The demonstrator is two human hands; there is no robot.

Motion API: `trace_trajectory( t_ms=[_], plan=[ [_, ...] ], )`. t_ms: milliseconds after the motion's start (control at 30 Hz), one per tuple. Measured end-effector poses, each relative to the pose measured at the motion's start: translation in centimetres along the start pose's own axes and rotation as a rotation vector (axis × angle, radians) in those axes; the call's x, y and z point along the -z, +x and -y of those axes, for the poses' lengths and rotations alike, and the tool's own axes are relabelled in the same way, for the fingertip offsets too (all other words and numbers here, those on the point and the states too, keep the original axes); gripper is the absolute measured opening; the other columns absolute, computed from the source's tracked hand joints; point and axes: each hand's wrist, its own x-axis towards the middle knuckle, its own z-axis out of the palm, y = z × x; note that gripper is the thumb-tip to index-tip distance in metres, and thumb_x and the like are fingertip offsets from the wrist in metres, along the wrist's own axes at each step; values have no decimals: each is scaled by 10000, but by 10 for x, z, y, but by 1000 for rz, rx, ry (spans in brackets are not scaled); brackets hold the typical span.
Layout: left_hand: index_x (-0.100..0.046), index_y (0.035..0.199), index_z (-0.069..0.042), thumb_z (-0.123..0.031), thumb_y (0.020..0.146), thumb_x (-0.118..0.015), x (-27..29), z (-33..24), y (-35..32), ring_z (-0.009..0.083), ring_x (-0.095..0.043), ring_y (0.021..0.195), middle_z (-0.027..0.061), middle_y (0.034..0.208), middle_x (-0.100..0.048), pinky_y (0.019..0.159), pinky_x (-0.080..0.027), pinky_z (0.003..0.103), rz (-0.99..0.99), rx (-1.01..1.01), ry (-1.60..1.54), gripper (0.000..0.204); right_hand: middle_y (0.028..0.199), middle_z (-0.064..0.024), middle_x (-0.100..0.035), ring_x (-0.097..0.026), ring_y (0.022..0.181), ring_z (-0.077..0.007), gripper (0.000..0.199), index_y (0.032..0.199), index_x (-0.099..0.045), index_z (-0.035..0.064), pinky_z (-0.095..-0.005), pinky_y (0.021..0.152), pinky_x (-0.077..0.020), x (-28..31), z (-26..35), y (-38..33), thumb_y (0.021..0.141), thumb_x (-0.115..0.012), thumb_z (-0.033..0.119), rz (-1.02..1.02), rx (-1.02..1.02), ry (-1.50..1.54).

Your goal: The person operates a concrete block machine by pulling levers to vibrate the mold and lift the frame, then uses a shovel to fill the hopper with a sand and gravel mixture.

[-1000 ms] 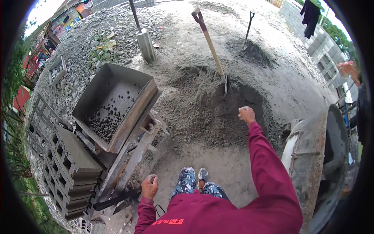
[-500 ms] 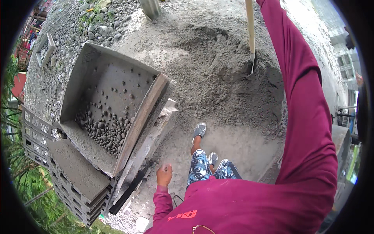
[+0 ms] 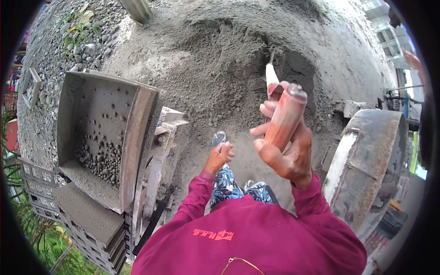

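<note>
My right hand [image 3: 293, 149] is in front of my body, its fingers loosely round the worn red grip [image 3: 288, 117] of a shovel. The shovel's pale shaft [image 3: 271, 75] points away from me, strongly foreshortened. Its metal end [image 3: 272, 56] is at the heap of damp grey sand-like mix [image 3: 215, 68]; the blade is mostly hidden. My left hand [image 3: 220, 157] hangs over my leg with its fingers curled in, and nothing shows in it.
To the left stands a box-like metal hopper [image 3: 103, 130] with pebbles inside and a wooden edge. Hollow concrete blocks [image 3: 39, 183] and a stack of grey slabs [image 3: 89, 217] lie beside it. A rusty drum-like container [image 3: 371, 158] is at right. A post [image 3: 137, 10] stands far left.
My right arm has come from stretched far out to bent near my body, and the shovel's grip is now in view. My left hand has moved up and right. The view has shifted.
</note>
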Motion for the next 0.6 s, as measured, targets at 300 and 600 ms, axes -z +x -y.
trace_trajectory(
  t_ms=[300, 600],
  plan=[
    [-524, 1231, 40, -685, 883, -574, -292, -23, 53, 273, -685, 724, 231, 992, -662, 655, -612, 406, 543, 143, -838, 806, 847, -70, -650, -652, 756, -119, 282, 1024, -560, 1, -268, 648, -520, 68, -57, -268, 797, -727, 11, -555, -378, 539],
    [-521, 999, -10, -184, 845, -669, -470, 285, -72, 264, -613, 548, 160, 757, -605, 493, -556, 456, 78, 411, -502, 275, 613, -61, -565, -554, 551, -154, 231, 783, -564, 39, -329, 576, -489, 103, -62, -687, 837, -684, 228, -1347, -683, 424]
  ],
)
